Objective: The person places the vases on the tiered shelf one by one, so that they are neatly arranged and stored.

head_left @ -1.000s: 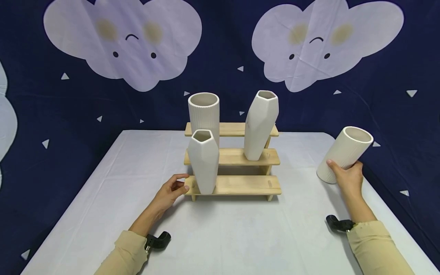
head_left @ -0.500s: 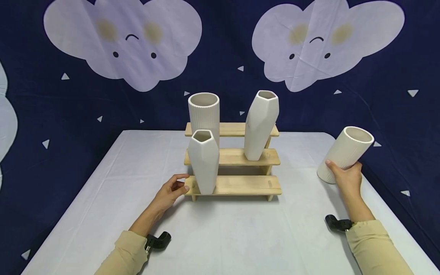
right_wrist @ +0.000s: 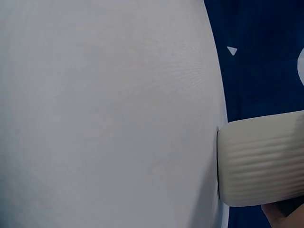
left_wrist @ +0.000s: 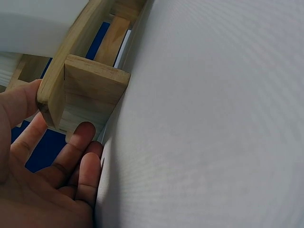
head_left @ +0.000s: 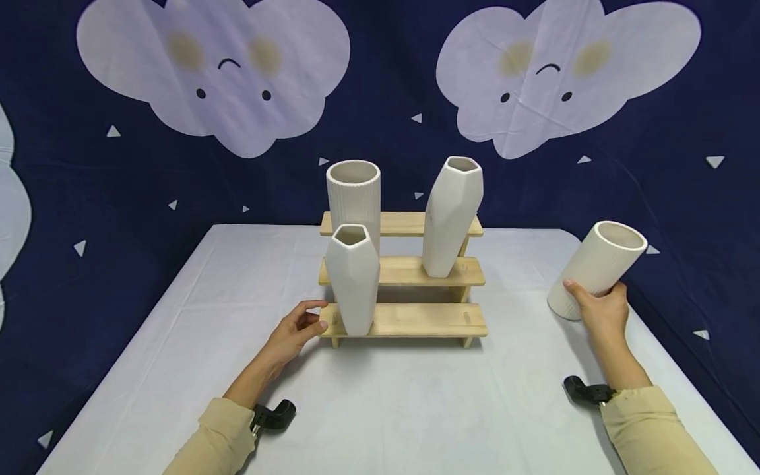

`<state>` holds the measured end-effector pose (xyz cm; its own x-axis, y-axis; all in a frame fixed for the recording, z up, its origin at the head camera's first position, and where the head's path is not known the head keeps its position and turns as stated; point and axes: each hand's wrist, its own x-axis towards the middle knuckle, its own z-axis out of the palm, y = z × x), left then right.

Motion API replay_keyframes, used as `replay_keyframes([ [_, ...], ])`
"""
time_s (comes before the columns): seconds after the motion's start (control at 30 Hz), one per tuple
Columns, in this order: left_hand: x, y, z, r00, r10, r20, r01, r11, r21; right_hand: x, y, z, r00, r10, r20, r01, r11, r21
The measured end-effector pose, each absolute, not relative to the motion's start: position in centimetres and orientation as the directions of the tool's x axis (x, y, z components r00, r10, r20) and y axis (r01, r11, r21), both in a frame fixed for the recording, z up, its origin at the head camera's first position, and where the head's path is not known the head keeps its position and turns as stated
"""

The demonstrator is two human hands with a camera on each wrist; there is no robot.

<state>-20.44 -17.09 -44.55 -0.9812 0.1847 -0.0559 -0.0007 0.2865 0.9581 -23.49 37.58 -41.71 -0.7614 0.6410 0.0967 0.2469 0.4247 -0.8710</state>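
Observation:
At the table's right side my right hand (head_left: 604,313) grips the lower part of a white ribbed cylindrical vase (head_left: 596,270). Its base meets the tablecloth or sits very close to it in the right wrist view, where the ribbed wall of the vase (right_wrist: 261,159) shows. My left hand (head_left: 297,326) pinches the left end of the lowest board of a three-tier wooden shelf stand (head_left: 424,320); thumb and forefinger lie on that board end (left_wrist: 54,95) in the left wrist view, other fingers loosely bent. A faceted white vase (head_left: 353,284) stands on the bottom tier, left.
Another faceted vase (head_left: 451,218) stands on the middle tier at right. Behind the front one, a second ribbed vase (head_left: 353,198) rises, its base hidden. A white cloth covers the table (head_left: 404,409); a dark blue curtain (head_left: 392,79) with clouds hangs behind.
The ribbed vase and my right hand have shifted very slightly downward in the head view. My left hand keeps its place on the shelf stand.

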Motion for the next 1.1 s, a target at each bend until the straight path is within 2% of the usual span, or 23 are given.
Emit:
replay_keyframes([
  [0.63, -20.4, -17.1, -44.6, -0.982, 0.18, -0.055, 0.001, 0.299, 0.954, -21.3, 36.4, -40.8, -0.786, 0.603, 0.138, 0.235, 0.499, -0.834],
  [1.1, -20.4, -17.0, -44.5, -0.984, 0.17, -0.057, -0.004, 0.299, 0.954, -19.1, 34.1, -39.1, -0.837, 0.504, 0.215, 0.109, 0.538, -0.836],
])
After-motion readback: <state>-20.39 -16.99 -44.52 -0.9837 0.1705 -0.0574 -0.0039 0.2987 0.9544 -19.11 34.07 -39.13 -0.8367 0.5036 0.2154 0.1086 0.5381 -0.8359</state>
